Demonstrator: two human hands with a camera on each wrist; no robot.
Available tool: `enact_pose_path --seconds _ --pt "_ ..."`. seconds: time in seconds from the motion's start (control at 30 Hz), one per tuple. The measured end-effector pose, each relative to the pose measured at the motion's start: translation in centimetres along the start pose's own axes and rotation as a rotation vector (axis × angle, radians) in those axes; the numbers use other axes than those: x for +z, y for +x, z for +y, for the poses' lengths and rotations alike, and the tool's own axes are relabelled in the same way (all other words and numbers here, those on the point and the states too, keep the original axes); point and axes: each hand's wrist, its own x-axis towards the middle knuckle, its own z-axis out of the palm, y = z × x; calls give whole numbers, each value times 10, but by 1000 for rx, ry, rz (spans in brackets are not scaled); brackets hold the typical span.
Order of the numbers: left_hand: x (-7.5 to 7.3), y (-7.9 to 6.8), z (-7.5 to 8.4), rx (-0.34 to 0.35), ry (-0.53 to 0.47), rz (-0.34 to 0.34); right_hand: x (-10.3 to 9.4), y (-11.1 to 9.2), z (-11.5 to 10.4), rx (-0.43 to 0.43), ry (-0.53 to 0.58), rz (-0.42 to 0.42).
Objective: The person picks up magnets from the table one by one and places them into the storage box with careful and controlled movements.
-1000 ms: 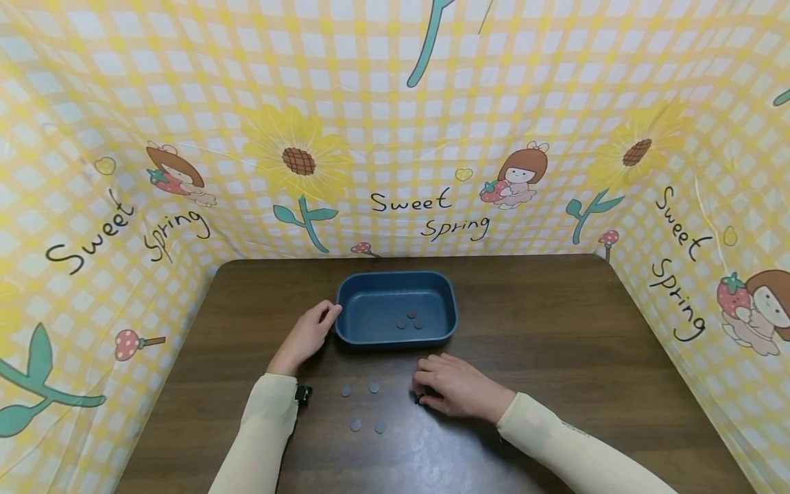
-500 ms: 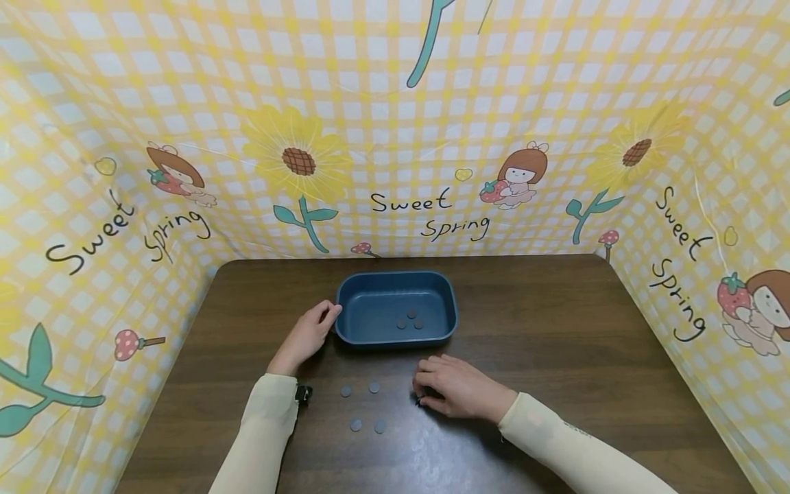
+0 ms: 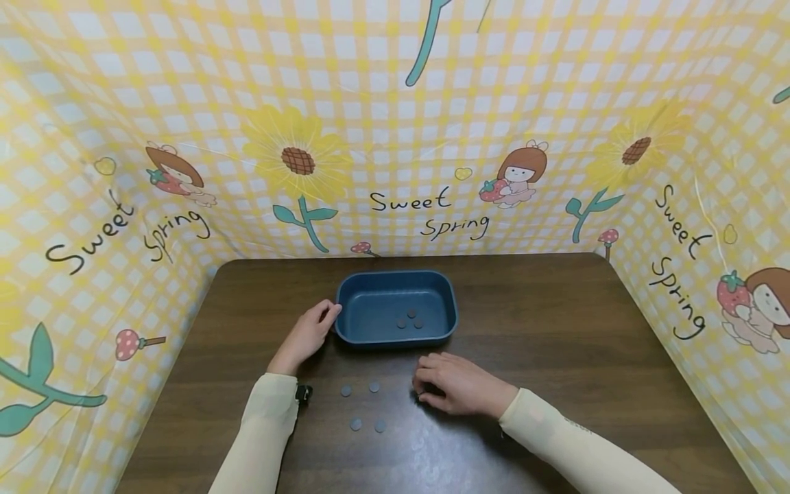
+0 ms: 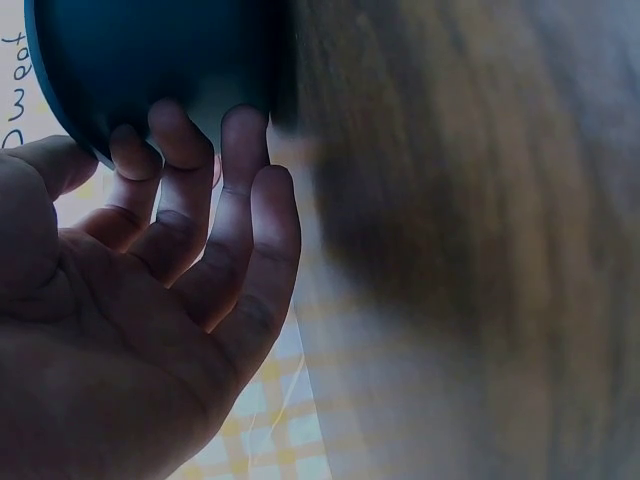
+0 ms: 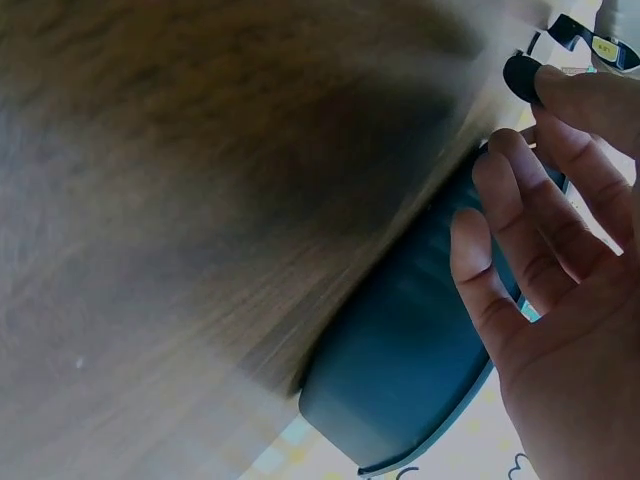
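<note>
In the head view a dark blue rectangular tray (image 3: 395, 341) stands on the wooden table, with three coins (image 3: 411, 313) lying on its floor. My left hand (image 3: 310, 331) grips its left end; the left wrist view shows the thumb (image 4: 65, 165) at the rim and curled fingers (image 4: 183, 140) against the outer wall. My right hand (image 3: 459, 385) is low over the table, in front of the tray's right side. Between its thumb and index finger it pinches a dark round coin (image 5: 522, 78). Several more grey coins (image 3: 374, 387) lie flat on the table between the arms.
The brown table (image 3: 543, 309) is enclosed at the back and sides by a yellow checked cloth (image 3: 395, 137). A black band (image 3: 304, 394) sits on the left wrist.
My right hand shifts very slightly at its place in front of the tray, still with the coin. The left hand, the tray and the loose coins stay where they were.
</note>
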Motion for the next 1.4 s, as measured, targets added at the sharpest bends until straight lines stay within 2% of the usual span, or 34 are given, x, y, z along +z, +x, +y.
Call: enact_pose_path --seconds 0.3,0.87,1.4 --pt "-1 1 -1 2 2 2 -5 4 5 -7 9 33" --pt "-1 0 1 -11 -2 -11 -31 16 9 5 90 80" --pt "-2 0 3 -14 -12 -22 -46 25 12 58 135 91"
